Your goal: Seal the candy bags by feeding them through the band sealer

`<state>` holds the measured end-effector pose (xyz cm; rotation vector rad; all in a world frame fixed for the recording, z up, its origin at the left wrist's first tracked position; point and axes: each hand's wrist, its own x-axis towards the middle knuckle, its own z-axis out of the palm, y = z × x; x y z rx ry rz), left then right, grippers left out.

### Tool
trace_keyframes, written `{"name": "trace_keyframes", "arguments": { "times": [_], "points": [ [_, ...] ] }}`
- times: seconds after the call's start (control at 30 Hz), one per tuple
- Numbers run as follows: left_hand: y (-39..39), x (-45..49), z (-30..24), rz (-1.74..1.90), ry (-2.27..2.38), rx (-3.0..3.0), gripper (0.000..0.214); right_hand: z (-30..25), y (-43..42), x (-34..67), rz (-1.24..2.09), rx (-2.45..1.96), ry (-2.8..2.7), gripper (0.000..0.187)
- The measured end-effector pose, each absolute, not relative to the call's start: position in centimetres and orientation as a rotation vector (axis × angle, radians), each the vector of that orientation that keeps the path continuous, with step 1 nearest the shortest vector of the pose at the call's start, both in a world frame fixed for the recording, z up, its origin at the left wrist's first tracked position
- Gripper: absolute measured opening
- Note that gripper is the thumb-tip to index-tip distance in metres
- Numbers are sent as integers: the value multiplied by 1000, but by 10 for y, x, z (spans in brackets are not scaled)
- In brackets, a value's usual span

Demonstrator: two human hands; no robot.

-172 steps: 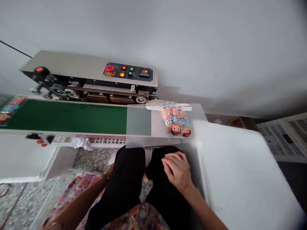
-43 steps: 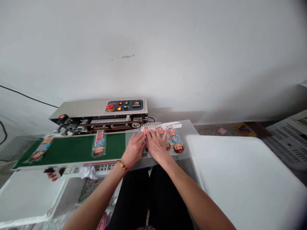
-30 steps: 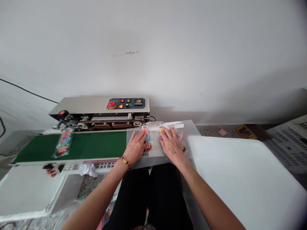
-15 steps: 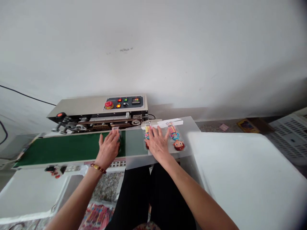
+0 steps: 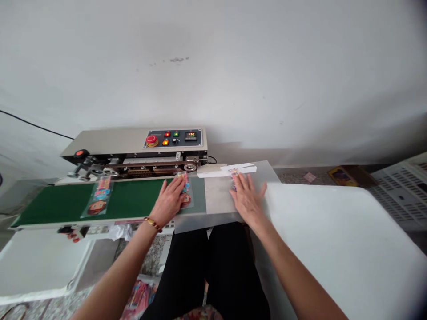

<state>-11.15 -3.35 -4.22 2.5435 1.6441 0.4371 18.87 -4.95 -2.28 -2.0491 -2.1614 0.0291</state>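
My left hand (image 5: pixel 168 202) lies flat, fingers together, over the left side of a clear packet (image 5: pixel 187 200) with a cartoon face, near the right end of the green conveyor belt (image 5: pixel 130 198). To the right, my right hand (image 5: pixel 248 198) is spread out flat over another packet (image 5: pixel 234 172); only that packet's printed top shows, and the rest is hidden. Farther left on the belt, apart from both hands, rests a packet with a cartoon face and a colourful label (image 5: pixel 99 198). Behind the belt stands a band sealing machine (image 5: pixel 110 144).
A frosted sheet (image 5: pixel 218 195) covers the belt's right end, beside white strips (image 5: pixel 238 169). At the right is a white table (image 5: pixel 333 231); beyond it stand a crate (image 5: pixel 400 195) and a cardboard box (image 5: pixel 347 175). Packets in a bag (image 5: pixel 140 295) lie low down.
One packet has travelled left along the belt from under my left hand. Both hands have shifted right, the left to the middle packet and the right to the last one.
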Motion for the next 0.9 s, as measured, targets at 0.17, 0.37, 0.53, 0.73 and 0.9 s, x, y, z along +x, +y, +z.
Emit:
{"name": "trace_keyframes", "arguments": {
  "times": [0.17,0.37,0.53,0.73,0.9],
  "points": [
    [-38,-137,-34,521,1925,2468,38,-22,-44,116,212,-1999,-2149,55],
    [-37,-49,-32,616,1546,2505,47,-9,-36,87,296,-1848,-2114,48],
    [-30,-31,-36,464,1576,2524,49,-13,-44,135,254,-1851,-2131,45],
    [-28,-85,-39,397,1582,2568,48,-35,-93,198,-38,-1802,-2044,33],
    [-29,-145,-46,380,1678,2550,47,-43,-127,217,-202,-1774,-1974,37]
  ]
}}
